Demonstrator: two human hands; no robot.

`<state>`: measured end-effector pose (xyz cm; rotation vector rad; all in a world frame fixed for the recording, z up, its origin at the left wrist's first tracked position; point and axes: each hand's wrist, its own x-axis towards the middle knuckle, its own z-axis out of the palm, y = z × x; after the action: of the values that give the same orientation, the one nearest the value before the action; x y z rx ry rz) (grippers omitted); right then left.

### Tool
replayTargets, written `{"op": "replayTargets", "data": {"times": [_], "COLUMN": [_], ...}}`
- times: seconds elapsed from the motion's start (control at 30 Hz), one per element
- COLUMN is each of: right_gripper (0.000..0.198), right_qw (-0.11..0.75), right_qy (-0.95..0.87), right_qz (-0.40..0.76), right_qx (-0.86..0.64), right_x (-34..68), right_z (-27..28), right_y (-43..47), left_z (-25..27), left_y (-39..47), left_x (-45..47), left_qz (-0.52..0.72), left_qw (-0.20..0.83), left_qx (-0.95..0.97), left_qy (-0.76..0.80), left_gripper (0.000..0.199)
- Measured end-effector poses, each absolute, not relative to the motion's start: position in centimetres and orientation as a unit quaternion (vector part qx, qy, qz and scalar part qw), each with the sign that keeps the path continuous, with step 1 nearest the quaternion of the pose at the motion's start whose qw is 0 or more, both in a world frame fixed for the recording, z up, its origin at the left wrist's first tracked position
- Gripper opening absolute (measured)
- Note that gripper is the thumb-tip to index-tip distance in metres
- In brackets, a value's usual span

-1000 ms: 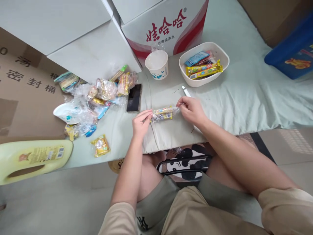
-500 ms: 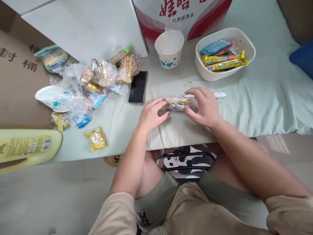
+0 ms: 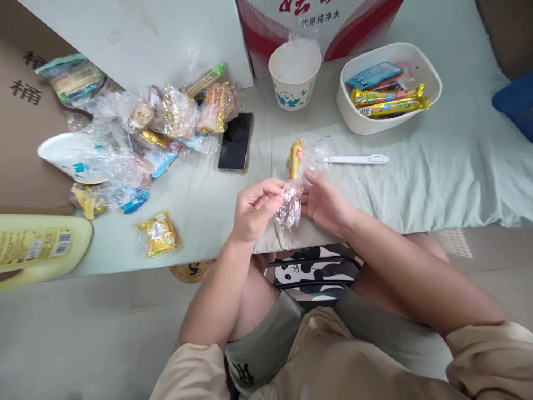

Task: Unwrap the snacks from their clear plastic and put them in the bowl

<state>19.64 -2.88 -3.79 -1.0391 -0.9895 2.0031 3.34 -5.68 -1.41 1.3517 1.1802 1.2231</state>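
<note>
Between my hands is a small bundle of yellow snack packets in clear plastic wrap, tilted so its yellow end points away from me. My left hand is closed, thumb and fingers pinching the crumpled clear plastic wrap at the near end. My right hand holds the bundle from the right, thumb in front and fingers partly hidden behind the film. Just beyond it, a slim white tool, possibly a cutter, lies on the cloth, its left end under loose film.
A white paper cup with film inside and a white tub of snack packets stand at the back. Left are a phone, a pile of wrapped snacks, a tipped cup, a yellow packet and a yellow bottle.
The bundle was lying sideways on the cloth between both hands. Now it is turned lengthwise, and my left hand pinches its film while my right hand has come closer in.
</note>
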Motion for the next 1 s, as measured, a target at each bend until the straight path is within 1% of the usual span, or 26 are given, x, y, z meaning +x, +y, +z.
{"op": "replayTargets", "data": {"times": [0.07, 0.13, 0.27, 0.33, 0.4, 0.47, 0.5, 0.53, 0.6, 0.67, 0.83, 0.9, 1.0], "right_gripper": [0.042, 0.039, 0.043, 0.053, 0.070, 0.086, 0.090, 0.092, 0.090, 0.086, 0.048, 0.046, 0.053], "right_qw": [0.354, 0.378, 0.415, 0.436, 0.450, 0.434, 0.417, 0.398, 0.371, 0.361, 0.364, 0.375, 0.409], "right_qy": [-0.356, -0.351, -0.341, -0.333, -0.347, -0.384, -0.402, -0.412, -0.405, -0.371, -0.211, -0.175, -0.175], "right_qz": [0.782, 0.777, 0.752, 0.736, 0.716, 0.706, 0.710, 0.719, 0.744, 0.771, 0.858, 0.865, 0.833], "right_qx": [-0.370, -0.362, -0.382, -0.396, -0.406, -0.406, -0.400, -0.393, -0.381, -0.370, -0.296, -0.285, -0.330], "right_x": [19.4, 19.6, 20.6, 21.0, 21.1, 21.1, 21.0, 21.0, 21.0, 20.9, 20.1, 19.5, 18.8], "right_z": [-3.6, -3.6, -4.0, -4.4, -4.7, -4.8, -4.8, -4.7, -4.4, -4.3, -4.3, -4.3, -4.4], "right_y": [-2.7, -2.5, -1.9, -1.6, -1.3, -1.3, -1.4, -1.5, -1.8, -2.0, -2.3, -2.6, -2.9], "left_z": [-0.9, -0.9, -1.9, -2.5, -2.8, -2.9, -2.9, -2.9, -2.9, -2.7, -1.8, -1.7, -2.0], "left_y": [-5.9, -5.8, -4.6, -3.9, -3.6, -3.5, -3.5, -3.6, -3.7, -3.7, -3.4, -3.2, -2.8], "left_x": [3.4, 2.9, 1.3, 0.6, 0.3, 0.6, 0.9, 1.2, 1.9, 2.3, 3.2, 3.4, 3.3], "left_qz": [0.487, 0.497, 0.571, 0.595, 0.585, 0.528, 0.488, 0.450, 0.413, 0.439, 0.550, 0.560, 0.529], "left_qw": [0.479, 0.467, 0.409, 0.386, 0.385, 0.420, 0.444, 0.465, 0.479, 0.475, 0.522, 0.496, 0.426], "left_qx": [0.547, 0.520, 0.413, 0.389, 0.439, 0.515, 0.537, 0.545, 0.527, 0.490, 0.391, 0.409, 0.464], "left_qy": [0.484, 0.514, 0.579, 0.589, 0.563, 0.529, 0.525, 0.533, 0.568, 0.584, 0.522, 0.522, 0.569], "left_gripper": [0.030, 0.032, 0.022, 0.020, 0.030, 0.046, 0.049, 0.048, 0.037, 0.032, 0.037, 0.036, 0.034]}}
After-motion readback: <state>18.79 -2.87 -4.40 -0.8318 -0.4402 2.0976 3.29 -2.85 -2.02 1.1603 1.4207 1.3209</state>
